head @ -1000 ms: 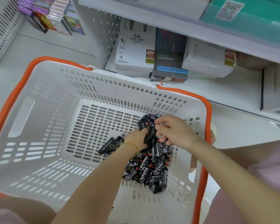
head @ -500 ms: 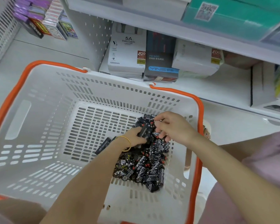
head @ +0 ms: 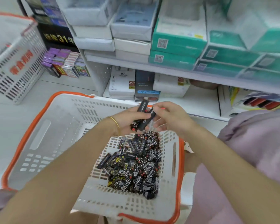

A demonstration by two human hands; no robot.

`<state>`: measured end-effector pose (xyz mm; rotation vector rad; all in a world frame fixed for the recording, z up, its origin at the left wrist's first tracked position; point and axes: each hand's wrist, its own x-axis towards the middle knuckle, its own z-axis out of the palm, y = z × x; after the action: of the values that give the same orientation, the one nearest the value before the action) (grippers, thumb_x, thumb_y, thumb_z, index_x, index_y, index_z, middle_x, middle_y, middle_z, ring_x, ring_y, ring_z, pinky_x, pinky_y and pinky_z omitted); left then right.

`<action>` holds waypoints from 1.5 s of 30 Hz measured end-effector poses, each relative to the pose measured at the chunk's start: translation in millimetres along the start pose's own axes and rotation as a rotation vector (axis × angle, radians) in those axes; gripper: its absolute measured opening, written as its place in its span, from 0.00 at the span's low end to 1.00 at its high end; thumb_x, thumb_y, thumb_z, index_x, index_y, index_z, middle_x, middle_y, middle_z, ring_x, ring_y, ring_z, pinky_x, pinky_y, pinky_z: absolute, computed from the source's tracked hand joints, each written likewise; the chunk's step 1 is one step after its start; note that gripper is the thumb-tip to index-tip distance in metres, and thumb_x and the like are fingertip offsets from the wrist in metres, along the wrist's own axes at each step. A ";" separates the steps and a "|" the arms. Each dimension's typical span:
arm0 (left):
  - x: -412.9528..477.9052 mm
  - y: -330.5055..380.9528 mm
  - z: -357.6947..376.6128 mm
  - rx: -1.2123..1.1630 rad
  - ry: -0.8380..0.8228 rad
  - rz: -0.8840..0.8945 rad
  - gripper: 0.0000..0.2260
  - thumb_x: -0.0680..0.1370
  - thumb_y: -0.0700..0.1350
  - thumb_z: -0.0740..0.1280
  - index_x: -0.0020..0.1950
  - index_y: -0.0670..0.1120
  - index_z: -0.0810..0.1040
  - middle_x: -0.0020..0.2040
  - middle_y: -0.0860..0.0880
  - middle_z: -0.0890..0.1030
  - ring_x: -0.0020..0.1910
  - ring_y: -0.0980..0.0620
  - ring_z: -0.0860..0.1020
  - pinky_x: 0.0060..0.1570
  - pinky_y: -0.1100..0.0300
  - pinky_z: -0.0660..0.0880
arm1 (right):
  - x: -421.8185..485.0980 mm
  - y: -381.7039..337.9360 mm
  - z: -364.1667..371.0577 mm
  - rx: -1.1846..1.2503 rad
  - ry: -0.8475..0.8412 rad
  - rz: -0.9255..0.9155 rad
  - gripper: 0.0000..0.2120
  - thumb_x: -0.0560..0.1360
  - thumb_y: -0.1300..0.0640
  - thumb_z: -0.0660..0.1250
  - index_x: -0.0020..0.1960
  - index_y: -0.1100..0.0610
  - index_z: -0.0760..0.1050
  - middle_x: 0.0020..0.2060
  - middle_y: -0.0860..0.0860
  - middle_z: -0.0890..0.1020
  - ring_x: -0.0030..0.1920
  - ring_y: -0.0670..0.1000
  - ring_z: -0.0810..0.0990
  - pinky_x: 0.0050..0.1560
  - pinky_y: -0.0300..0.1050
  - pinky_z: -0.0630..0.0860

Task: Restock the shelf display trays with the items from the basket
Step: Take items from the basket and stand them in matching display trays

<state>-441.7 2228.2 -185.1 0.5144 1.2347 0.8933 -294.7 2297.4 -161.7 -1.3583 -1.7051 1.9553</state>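
A white perforated plastic basket with an orange rim [head: 31, 126] fills the lower half of the view. A loose pile of slim black items with white print and red tips [head: 136, 164] lies toward the 5 o'clock corner of its floor. Above the pile, near the basket's 12 o'clock edge, the person's two hands meet.

The left hand [head: 129, 120], with a thin gold bracelet [head: 116, 122] on its wrist, is curled round a small bunch of the black items, two of which [head: 143, 113] stick up and out toward 1 o'clock. The right hand [head: 170, 118] is just beside it at 3 o'clock. Its thumb and forefinger pinch the upper end of one of those raised items, while its other fingers [head: 158, 126] hang loosely spread below.

At 12 o'clock beyond the basket, a white lower shelf [head: 192, 104] carries white cable boxes [head: 123, 81] and a dark box with a blue band [head: 145, 88]. The white shelf board above [head: 168, 68] is stacked with teal cartons [head: 176, 46] at 1 o'clock and white cartons [head: 131, 46] at 12 o'clock.

Colourful packs of cards [head: 66, 63] stand at 11 o'clock, and a second white slotted basket [head: 14, 70] leans at 10 o'clock. A yellow-edged box of dark and red things [head: 257, 101] at 2 o'clock is too blurred to make out. A lilac garment [head: 257, 143] fills the 3 o'clock side.
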 end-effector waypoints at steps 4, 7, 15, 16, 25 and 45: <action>-30.7 35.9 26.3 0.066 0.001 0.047 0.04 0.78 0.40 0.63 0.50 0.48 0.75 0.38 0.47 0.80 0.32 0.51 0.78 0.26 0.64 0.70 | -27.9 -26.6 -19.1 0.136 -0.034 -0.080 0.04 0.75 0.65 0.66 0.47 0.60 0.71 0.34 0.55 0.78 0.28 0.47 0.78 0.28 0.37 0.76; -53.8 55.1 36.2 0.025 -0.035 0.054 0.03 0.78 0.39 0.62 0.51 0.45 0.72 0.34 0.46 0.80 0.28 0.51 0.78 0.21 0.66 0.66 | -45.2 -43.3 -35.0 0.249 -0.001 -0.159 0.06 0.75 0.68 0.64 0.46 0.59 0.70 0.34 0.56 0.78 0.26 0.45 0.78 0.27 0.36 0.76; -79.4 96.9 78.7 0.084 -0.025 0.110 0.06 0.79 0.35 0.57 0.45 0.43 0.71 0.35 0.42 0.72 0.24 0.54 0.69 0.19 0.68 0.63 | -84.9 -72.4 -62.6 -0.320 0.040 -0.497 0.08 0.72 0.64 0.70 0.50 0.57 0.81 0.41 0.48 0.81 0.39 0.43 0.78 0.44 0.37 0.76; -81.4 105.7 86.4 0.085 -0.036 0.122 0.06 0.79 0.36 0.57 0.45 0.43 0.71 0.34 0.42 0.72 0.24 0.55 0.69 0.19 0.68 0.63 | -91.9 -78.8 -69.0 -0.379 0.036 -0.536 0.10 0.72 0.64 0.70 0.52 0.56 0.81 0.43 0.47 0.82 0.41 0.41 0.78 0.48 0.36 0.75; -101.8 180.5 180.7 0.046 -0.132 0.155 0.08 0.73 0.47 0.67 0.49 0.47 0.72 0.32 0.46 0.72 0.21 0.58 0.64 0.17 0.70 0.62 | -171.5 -136.0 -159.3 -0.423 0.277 -0.687 0.08 0.72 0.62 0.71 0.49 0.53 0.79 0.38 0.43 0.81 0.36 0.38 0.74 0.36 0.26 0.68; -63.1 217.8 288.0 0.261 -0.252 0.228 0.15 0.63 0.51 0.71 0.45 0.45 0.77 0.33 0.48 0.75 0.24 0.58 0.64 0.17 0.71 0.59 | -127.2 -271.3 -303.6 -0.449 0.669 -0.616 0.15 0.75 0.65 0.66 0.60 0.66 0.71 0.44 0.54 0.77 0.33 0.49 0.77 0.40 0.40 0.79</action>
<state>-237.4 2337.4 98.9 0.9626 1.0797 0.8316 -107.8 2498.4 164.7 -1.1981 -1.9213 0.7090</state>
